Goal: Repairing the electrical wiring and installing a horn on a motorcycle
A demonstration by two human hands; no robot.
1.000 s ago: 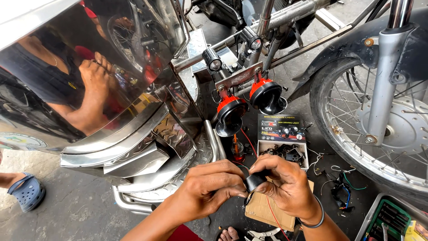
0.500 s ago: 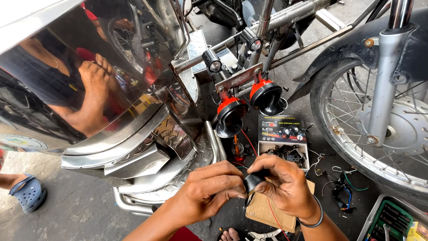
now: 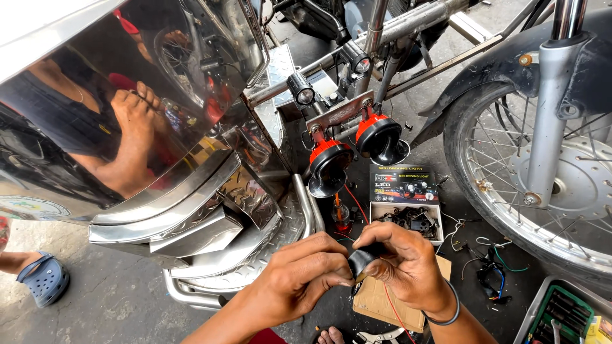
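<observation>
— Black, that roll of electrical tape (image 3: 362,260); where does it sit?

— Low in the view, at about six o'clock, pinched between both hands above a brown cardboard box (image 3: 382,301).

— Which hand has it?

— Both. The right hand (image 3: 408,267) curls its fingers over the roll from three o'clock, thumb and forefinger closed on it. The left hand (image 3: 299,280) meets it from nine o'clock, fingertips pressed together on the roll's edge; whether they grip a loose tape end I cannot tell.

— Its axis?

— Roughly toward the camera, the flat face tilted up. Neither hand is nearer; both touch.

— And around?

— Two red-and-black horns (image 3: 354,150) hang at twelve o'clock on a chrome sidecar frame (image 3: 191,210); a spoked motorcycle wheel (image 3: 548,185) stands at two o'clock.
</observation>
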